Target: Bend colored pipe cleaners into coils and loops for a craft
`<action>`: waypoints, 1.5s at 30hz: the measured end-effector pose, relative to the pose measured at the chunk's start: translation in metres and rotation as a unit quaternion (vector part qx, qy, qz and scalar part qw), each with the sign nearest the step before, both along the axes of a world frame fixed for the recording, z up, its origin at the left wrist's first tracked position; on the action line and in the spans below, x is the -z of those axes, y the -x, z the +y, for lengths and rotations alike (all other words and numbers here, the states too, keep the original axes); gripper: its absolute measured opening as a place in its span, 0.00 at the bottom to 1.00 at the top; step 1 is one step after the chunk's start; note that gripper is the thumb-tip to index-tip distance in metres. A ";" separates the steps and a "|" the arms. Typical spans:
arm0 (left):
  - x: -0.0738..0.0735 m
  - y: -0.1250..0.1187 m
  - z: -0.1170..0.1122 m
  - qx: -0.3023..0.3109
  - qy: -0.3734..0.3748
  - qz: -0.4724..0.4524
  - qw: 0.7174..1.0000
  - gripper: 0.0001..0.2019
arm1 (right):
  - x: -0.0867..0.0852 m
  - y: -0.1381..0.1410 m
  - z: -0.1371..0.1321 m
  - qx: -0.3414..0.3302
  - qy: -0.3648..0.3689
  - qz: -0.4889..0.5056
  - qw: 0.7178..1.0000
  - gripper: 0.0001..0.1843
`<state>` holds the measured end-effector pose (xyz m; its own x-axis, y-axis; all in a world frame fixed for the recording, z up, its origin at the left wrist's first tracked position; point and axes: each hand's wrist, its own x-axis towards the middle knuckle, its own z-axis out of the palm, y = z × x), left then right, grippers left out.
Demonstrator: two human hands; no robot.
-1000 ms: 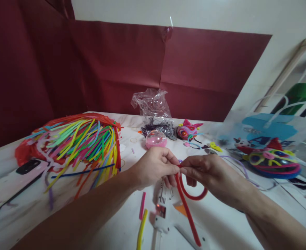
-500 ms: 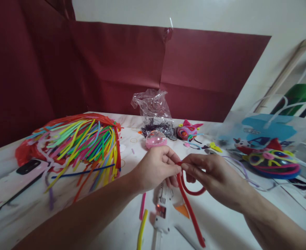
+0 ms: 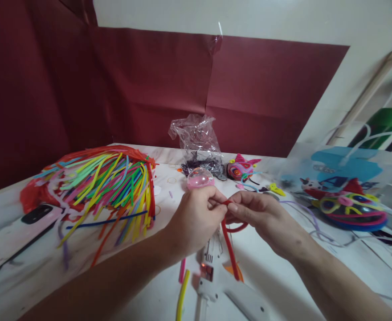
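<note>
- The left hand [image 3: 198, 218] is nearly closed: its thumb and forefinger press together on the red pipe cleaner [image 3: 230, 249], while the other fingers curl in behind and are partly hidden.
- The right hand [image 3: 263, 211] pinches the same red pipe cleaner between thumb and forefinger, right beside the left fingertips. Its remaining fingers are bent; I cannot tell whether they also touch the red strand.
- The two hands meet in front of the person, above the table [image 3: 142, 298], with almost no gap between their fingertips.
- From the pinch, one length of the red pipe cleaner hangs down toward the handle of the glue gun [image 3: 209, 290]; another part curves in a loop below the right hand.
- The glue gun lies on the table under the hands, a small reddish glow on its body.
- Just left of the glue gun lie a yellow piece [image 3: 181, 294] and a short pink piece [image 3: 182, 271].
- Beyond the left hand sits a pink ball [image 3: 201, 179] with a clear top, in front of a clear plastic bag [image 3: 199, 138].
- A pile of pipe cleaners [image 3: 105, 183] in many colours spreads out left of the hands.
</note>
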<state>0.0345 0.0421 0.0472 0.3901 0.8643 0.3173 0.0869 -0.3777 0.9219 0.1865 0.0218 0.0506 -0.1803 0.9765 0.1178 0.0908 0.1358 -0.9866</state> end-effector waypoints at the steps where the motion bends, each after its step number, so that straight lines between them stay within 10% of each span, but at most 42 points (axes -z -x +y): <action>1: 0.000 0.000 0.000 -0.001 -0.002 -0.006 1.000 0.03 | 0.001 -0.001 0.001 -0.010 0.011 0.027 1.000 0.13; 8: -0.009 0.000 0.000 0.015 0.060 -0.013 0.998 0.08 | 0.005 -0.003 0.004 -0.030 0.009 0.067 0.997 0.10; 21: -0.008 0.004 -0.002 0.022 -0.096 0.059 0.993 0.10 | 0.003 0.000 0.001 -0.107 0.061 0.056 0.991 0.17; 45: -0.016 0.005 -0.003 0.028 0.032 -0.018 0.999 0.02 | 0.008 0.003 0.002 -0.117 0.073 0.193 0.972 0.12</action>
